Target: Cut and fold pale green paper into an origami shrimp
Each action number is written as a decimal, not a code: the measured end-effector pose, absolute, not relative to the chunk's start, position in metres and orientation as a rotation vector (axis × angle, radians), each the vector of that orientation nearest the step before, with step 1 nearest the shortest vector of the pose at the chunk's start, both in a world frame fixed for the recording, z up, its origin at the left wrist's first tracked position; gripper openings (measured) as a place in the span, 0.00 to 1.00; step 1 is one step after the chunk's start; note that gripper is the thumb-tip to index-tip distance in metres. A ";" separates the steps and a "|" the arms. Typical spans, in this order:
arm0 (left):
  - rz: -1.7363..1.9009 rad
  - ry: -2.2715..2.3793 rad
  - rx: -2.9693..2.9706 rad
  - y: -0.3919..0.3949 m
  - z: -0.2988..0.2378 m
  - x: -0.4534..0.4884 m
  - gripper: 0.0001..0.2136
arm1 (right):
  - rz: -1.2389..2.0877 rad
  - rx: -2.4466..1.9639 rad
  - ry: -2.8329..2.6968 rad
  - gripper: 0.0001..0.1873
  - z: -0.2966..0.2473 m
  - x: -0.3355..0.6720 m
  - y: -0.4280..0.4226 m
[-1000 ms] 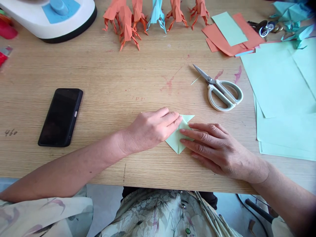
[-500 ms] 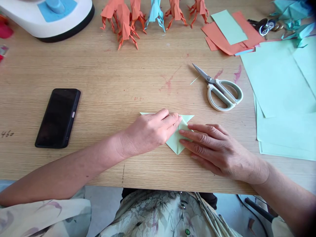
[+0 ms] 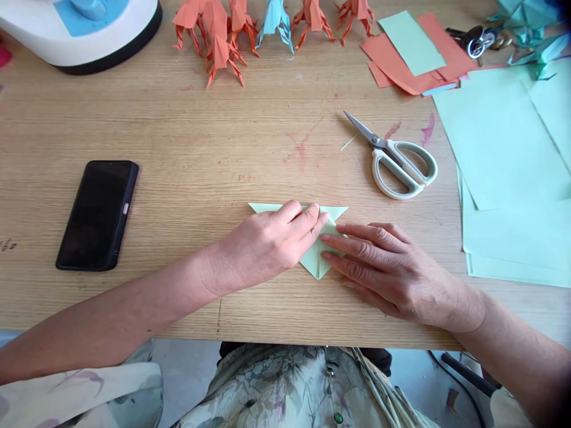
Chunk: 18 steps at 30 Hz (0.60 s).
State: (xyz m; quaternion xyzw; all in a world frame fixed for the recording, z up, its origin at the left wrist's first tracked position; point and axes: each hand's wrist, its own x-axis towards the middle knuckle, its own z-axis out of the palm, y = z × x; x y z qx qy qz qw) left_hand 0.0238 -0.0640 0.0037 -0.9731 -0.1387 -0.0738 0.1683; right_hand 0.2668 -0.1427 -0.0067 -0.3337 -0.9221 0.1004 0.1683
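A pale green paper (image 3: 316, 259), folded into a downward-pointing triangle, lies flat on the wooden table (image 3: 200, 137) near its front edge. My left hand (image 3: 267, 244) rests on the paper's left half, fingers stretched forward and pressing a crease near the top middle. My right hand (image 3: 383, 267) lies flat on the paper's right side, fingers extended leftward and holding the fold down. Both hands cover much of the paper; only its top edge and lower tip show.
White-handled scissors (image 3: 395, 159) lie behind my right hand. Green sheets (image 3: 508, 178) are stacked at the right, orange and green scraps (image 3: 410, 53) behind them. Several orange and blue origami figures (image 3: 267, 21) line the far edge. A black phone (image 3: 97, 214) lies left; a white appliance (image 3: 84, 27) stands far left.
My left hand has slid slightly back, uncovering more of the paper's top left corner. The right hand stays pressed on the fold.
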 end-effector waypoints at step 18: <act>-0.162 -0.409 -2.761 -0.068 0.005 0.027 0.14 | 0.228 -0.902 -2.674 0.17 -0.004 0.265 -0.144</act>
